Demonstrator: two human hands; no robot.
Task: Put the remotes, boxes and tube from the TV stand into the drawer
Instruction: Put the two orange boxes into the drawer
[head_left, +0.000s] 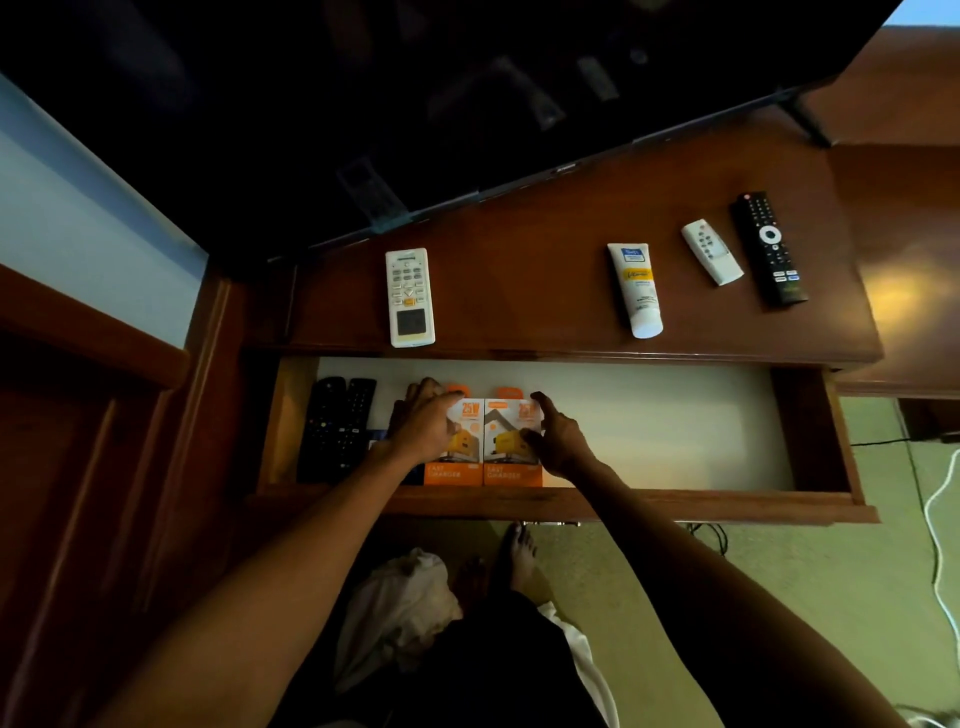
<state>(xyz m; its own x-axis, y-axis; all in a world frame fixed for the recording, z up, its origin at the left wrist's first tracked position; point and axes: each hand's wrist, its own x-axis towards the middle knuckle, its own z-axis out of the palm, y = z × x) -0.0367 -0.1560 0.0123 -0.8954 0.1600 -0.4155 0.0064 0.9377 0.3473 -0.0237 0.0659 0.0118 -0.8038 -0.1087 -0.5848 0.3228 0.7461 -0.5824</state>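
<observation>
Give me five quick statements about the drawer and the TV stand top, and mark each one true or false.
1. Two orange charger boxes lie side by side in the drawer. True.
2. The tube is already in the drawer. False: it lies on the TV stand.
3. Three remotes remain on the stand top. True: a large white remote, a small white remote and a black remote.
4. The left hand holds a remote. False: it rests on the boxes.
5. The right hand is on the stand top. False: it is in the drawer, at the boxes' right edge.
</observation>
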